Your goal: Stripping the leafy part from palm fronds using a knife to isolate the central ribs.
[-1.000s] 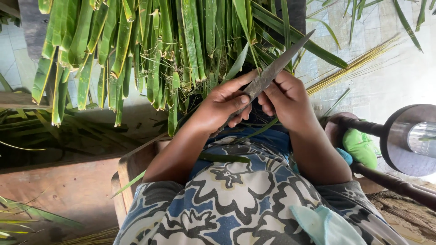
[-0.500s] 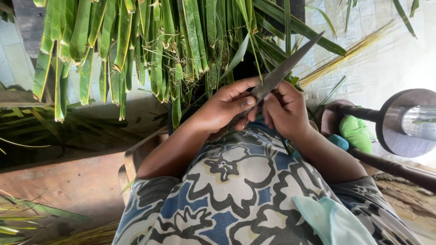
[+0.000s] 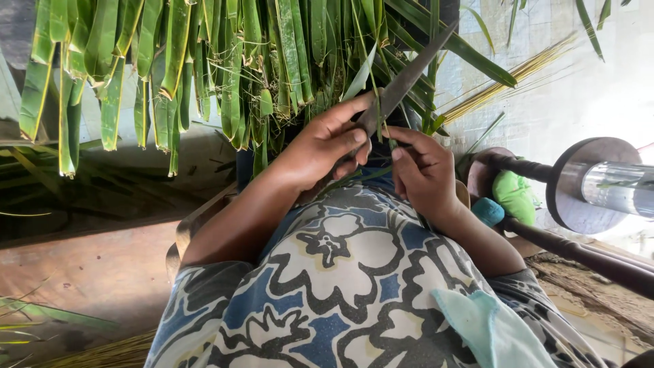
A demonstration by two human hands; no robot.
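My left hand point(image 3: 325, 146) is closed on the handle of a long dark knife point(image 3: 409, 76), whose blade points up and to the right. My right hand point(image 3: 422, 172) sits just right of it and pinches a thin green leaf strip point(image 3: 376, 102) that runs up across the blade. Both hands meet over my lap, above my blue, white and black patterned garment point(image 3: 340, 286). A mass of long green palm leaves point(image 3: 204, 61) hangs across the top, right behind the hands.
A bundle of pale yellow leaf ribs point(image 3: 518, 75) lies at upper right. A dark rod with a round metal disc point(image 3: 586, 184) stands at right, with green and blue objects point(image 3: 514, 197) beside it. A brown wooden surface point(image 3: 88, 272) lies at lower left.
Both hands have stayed together on the knife and leaf strip. The right hand has slid slightly down and its fingers have shifted along the strip.
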